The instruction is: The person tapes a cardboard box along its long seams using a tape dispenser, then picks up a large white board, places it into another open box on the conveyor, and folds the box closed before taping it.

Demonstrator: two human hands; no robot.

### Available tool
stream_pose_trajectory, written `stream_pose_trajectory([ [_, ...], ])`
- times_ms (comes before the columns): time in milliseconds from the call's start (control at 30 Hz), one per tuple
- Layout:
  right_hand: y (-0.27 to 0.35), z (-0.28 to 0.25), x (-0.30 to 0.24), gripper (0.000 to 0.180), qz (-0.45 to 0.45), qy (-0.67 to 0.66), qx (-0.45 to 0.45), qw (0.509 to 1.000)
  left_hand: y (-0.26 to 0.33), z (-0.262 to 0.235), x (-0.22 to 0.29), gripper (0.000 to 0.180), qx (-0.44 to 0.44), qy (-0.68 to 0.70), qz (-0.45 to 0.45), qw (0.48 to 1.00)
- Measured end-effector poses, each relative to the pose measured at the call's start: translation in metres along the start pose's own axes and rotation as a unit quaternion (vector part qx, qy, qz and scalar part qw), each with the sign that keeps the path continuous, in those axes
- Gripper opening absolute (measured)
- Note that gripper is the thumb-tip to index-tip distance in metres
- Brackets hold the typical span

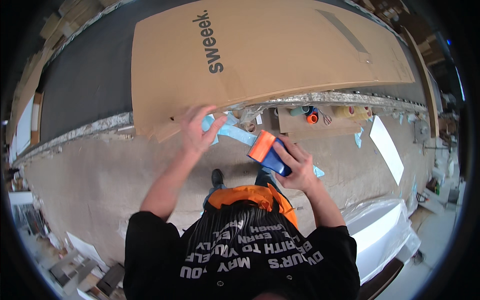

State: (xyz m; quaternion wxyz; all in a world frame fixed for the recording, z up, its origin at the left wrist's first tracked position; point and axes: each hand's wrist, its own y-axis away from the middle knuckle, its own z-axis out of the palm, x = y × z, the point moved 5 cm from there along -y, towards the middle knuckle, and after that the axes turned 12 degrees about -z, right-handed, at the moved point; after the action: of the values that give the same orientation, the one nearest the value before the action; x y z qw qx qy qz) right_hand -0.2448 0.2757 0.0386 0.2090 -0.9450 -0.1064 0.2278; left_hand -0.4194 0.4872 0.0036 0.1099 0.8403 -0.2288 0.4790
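A large brown cardboard box [280, 45] lies flat on a dark work surface, its near edge facing me. My right hand [298, 166] is wrapped round a blue and orange tape dispenser [269, 153], held just off that edge. From the dispenser a light blue strip of tape [239, 134] runs left to the box's near edge. My left hand [199, 131] is at the box's near left corner, slightly blurred. Its thumb and fingers are apart around the far end of the tape, and its fingertips are against the cardboard.
On a lower cardboard-covered shelf [295, 125] under the surface are tape rolls [350, 112], an orange roll [312, 119] and scissors [326, 118]. A white panel [387, 150] lies at right. Plastic-wrapped white material [380, 240] stands at lower right. Blue tape scraps [358, 137] lie around.
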Motion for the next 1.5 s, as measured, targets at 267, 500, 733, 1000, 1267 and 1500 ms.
stream_pose_trajectory([
  [267,-0.007,-0.048,0.047,0.075,-0.157,-0.027,-0.028,0.987,0.076,0.143,0.025,0.026,-0.140,0.559,-0.321,0.751],
  [500,-0.046,-0.053,0.044,0.076,-0.260,-0.004,-0.158,0.952,0.076,0.117,0.025,0.012,0.170,0.478,-0.284,0.813],
  [733,-0.072,-0.097,0.121,0.053,-0.238,0.163,-0.267,0.920,0.055,-0.008,-0.038,0.006,0.465,0.145,-0.130,0.863],
  [1000,-0.088,-0.085,0.126,0.053,-0.213,0.195,-0.289,0.913,0.047,-0.007,-0.070,0.015,0.507,-0.023,-0.045,0.861],
  [1267,-0.113,-0.061,0.123,0.043,-0.201,0.222,-0.325,0.897,0.050,-0.009,-0.076,0.054,0.549,-0.001,-0.210,0.809],
  [1500,-0.117,-0.061,0.132,0.036,-0.186,0.189,-0.334,0.904,-0.010,0.026,0.045,0.064,0.145,-0.409,0.149,0.888],
])
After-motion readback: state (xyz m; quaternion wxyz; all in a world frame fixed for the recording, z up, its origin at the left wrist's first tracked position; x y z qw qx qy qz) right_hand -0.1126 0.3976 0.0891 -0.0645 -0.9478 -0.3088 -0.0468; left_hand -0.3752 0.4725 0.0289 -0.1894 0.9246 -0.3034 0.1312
